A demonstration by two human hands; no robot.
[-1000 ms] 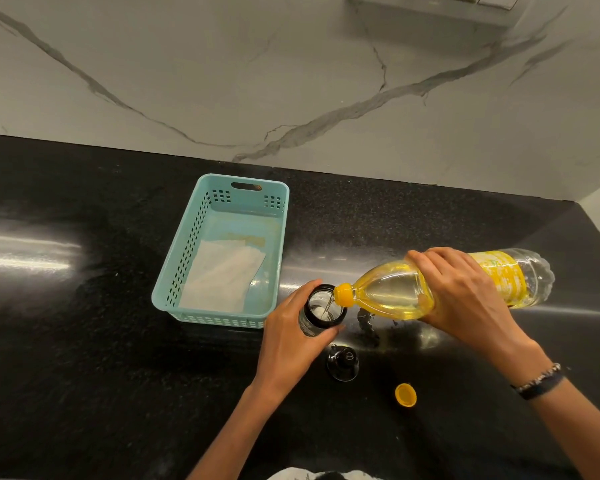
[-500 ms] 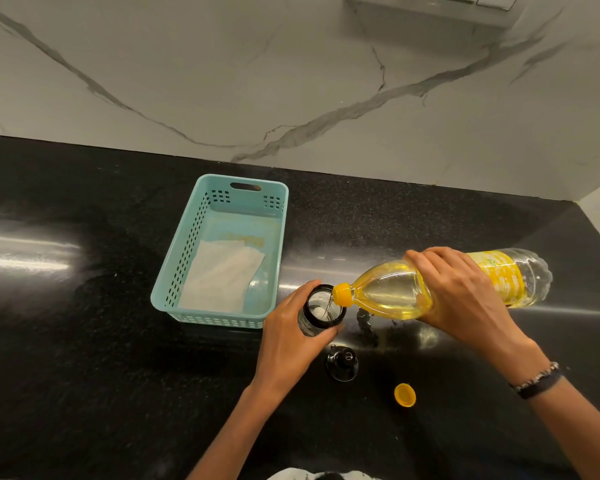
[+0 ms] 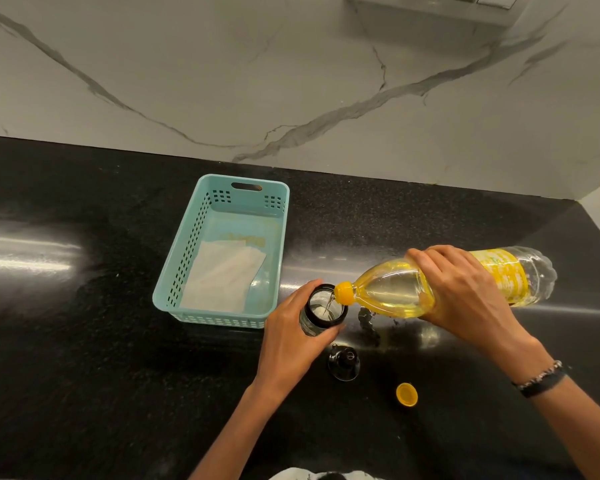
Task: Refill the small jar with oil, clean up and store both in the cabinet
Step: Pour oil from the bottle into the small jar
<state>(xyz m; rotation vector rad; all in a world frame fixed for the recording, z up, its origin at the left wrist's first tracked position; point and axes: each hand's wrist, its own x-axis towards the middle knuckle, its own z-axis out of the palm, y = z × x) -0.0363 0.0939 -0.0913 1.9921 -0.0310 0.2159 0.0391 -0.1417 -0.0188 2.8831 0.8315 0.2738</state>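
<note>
Polished black speckled stone countertop point(image 3: 84, 375), backed by a grey-veined pale marble wall point(image 3: 222, 81). On the countertop, a rectangular pale-teal perforated plastic basket point(image 3: 184, 258) with a cut-out handle at its far end; a white folded paper towel point(image 3: 222, 278) lies flat on the basket floor. Large clear plastic oil bottle with a yellow label and yellow neck point(image 3: 388, 292), held nearly horizontal above the counter, its mouth at the rim of the small jar and a thin stream of pale oil entering the opening. Right hand point(image 3: 465, 292), fingers curled over the bottle's middle, gripping it; a dark beaded bracelet point(image 3: 541, 377) circles the wrist. Left hand point(image 3: 291, 337), fingers and thumb wrapped round the small jar's side, steadying it. Small clear glass jar with a black collar point(image 3: 323, 308), upright just beside the basket's near right corner. Black dispenser top point(image 3: 343, 362), resting on the counter near the jar. Small yellow bottle cap point(image 3: 407, 394), lying open side up, apart from the dispenser top.
</note>
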